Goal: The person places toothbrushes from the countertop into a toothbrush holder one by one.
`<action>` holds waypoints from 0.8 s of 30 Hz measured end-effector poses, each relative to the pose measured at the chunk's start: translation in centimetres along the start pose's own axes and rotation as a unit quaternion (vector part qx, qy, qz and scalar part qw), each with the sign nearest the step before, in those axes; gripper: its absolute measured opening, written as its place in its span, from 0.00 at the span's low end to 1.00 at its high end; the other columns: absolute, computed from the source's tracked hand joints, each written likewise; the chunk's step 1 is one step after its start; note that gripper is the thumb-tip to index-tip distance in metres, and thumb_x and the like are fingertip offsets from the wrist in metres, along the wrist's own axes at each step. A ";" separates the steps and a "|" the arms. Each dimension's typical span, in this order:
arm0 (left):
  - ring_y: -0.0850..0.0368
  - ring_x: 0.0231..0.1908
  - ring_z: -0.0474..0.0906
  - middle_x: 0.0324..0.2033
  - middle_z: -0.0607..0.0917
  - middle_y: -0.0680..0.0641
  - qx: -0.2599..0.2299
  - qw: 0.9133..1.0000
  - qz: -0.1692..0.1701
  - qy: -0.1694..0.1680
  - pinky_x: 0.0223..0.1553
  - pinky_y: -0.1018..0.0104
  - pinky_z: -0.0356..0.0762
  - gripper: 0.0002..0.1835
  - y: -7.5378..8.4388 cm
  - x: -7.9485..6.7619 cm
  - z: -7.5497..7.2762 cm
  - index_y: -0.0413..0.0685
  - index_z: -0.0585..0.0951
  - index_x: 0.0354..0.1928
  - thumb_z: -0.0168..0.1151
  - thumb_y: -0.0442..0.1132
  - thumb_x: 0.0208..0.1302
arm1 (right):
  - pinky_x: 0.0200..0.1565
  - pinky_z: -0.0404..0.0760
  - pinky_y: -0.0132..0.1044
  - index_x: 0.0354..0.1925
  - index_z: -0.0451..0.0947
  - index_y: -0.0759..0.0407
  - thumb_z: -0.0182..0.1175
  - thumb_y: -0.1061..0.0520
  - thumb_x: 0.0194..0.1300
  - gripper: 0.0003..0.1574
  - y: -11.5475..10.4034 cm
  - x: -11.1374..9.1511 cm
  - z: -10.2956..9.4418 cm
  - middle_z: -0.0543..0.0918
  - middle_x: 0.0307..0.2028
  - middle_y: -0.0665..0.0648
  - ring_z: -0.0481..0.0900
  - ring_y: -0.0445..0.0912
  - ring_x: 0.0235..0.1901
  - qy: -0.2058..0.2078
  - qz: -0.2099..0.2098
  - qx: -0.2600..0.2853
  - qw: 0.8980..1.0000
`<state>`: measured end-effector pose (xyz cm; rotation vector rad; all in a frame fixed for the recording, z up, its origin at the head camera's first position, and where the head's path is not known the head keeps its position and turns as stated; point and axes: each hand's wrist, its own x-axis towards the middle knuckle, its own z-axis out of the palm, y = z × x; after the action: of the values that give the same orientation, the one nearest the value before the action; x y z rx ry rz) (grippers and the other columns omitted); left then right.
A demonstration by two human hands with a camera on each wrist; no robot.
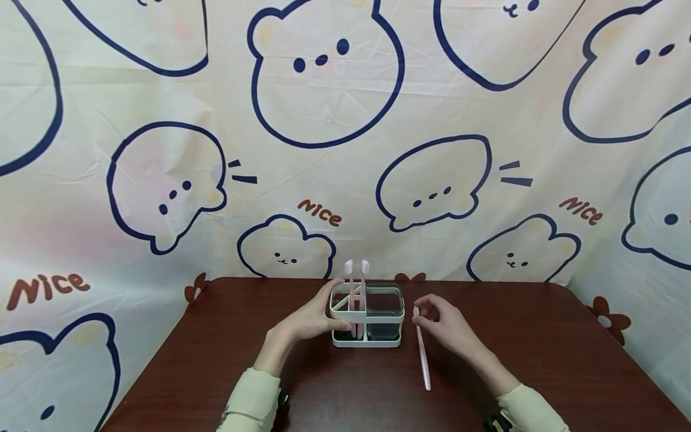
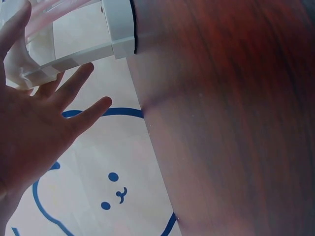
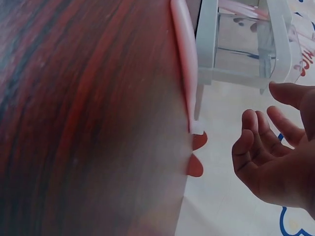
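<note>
A white toothbrush holder (image 1: 378, 320) stands toward the far side of the table. My left hand (image 1: 306, 318) grips its left end, thumb at the front and fingers reaching behind; in the left wrist view the outer fingers are spread. Two pink toothbrushes, one (image 1: 351, 294) beside the other (image 1: 363, 294), stand upright in the holder, white heads up. A clear cup (image 1: 384, 302) fills its right section. Another pink toothbrush (image 1: 423, 360) lies on the table to the right. My right hand (image 1: 447, 325) hovers over this brush's head end, fingers loosely bent and apart from it in the right wrist view.
The dark wood table (image 1: 216, 360) ends just behind the holder. A pale cloth (image 1: 351, 174) with bear drawings hangs behind it and along both sides.
</note>
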<state>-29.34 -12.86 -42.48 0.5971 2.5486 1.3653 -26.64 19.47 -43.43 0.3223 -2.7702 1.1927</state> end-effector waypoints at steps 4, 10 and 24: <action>0.40 0.66 0.63 0.71 0.61 0.45 0.001 1.000 0.003 -0.001 0.66 0.28 0.59 0.52 -0.1 0.0 0.0 0.63 0.51 0.75 0.75 0.47 0.54 | 0.33 0.74 0.33 0.52 0.78 0.53 0.68 0.53 0.63 0.19 0.7 0.1 0.1 0.78 0.37 0.51 0.73 0.45 0.36 -0.020 0.008 0.006 1.000; 0.42 0.65 0.65 0.70 0.62 0.45 0.003 1.000 0.004 -0.001 0.65 0.29 0.60 0.52 -0.1 0.0 0.0 0.63 0.51 0.75 0.75 0.47 0.54 | 0.35 0.72 0.34 0.55 0.78 0.58 0.67 0.55 0.63 0.22 1.6 0.4 0.1 0.78 0.37 0.52 0.73 0.45 0.36 -0.053 0.002 0.012 0.999; 0.39 0.67 0.63 0.71 0.59 0.44 0.002 1.000 0.008 -0.002 0.65 0.28 0.59 0.54 -0.1 0.1 0.0 0.58 0.50 0.76 0.75 0.47 0.55 | 0.29 0.74 0.36 0.58 0.75 0.61 0.70 0.56 0.61 0.29 2.7 0.8 0.4 0.75 0.34 0.55 0.73 0.47 0.29 -0.123 0.011 0.008 0.992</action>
<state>-29.41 -12.88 -42.51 0.6209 2.5494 1.3639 -28.02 20.87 -45.41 0.4713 -2.9803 1.2585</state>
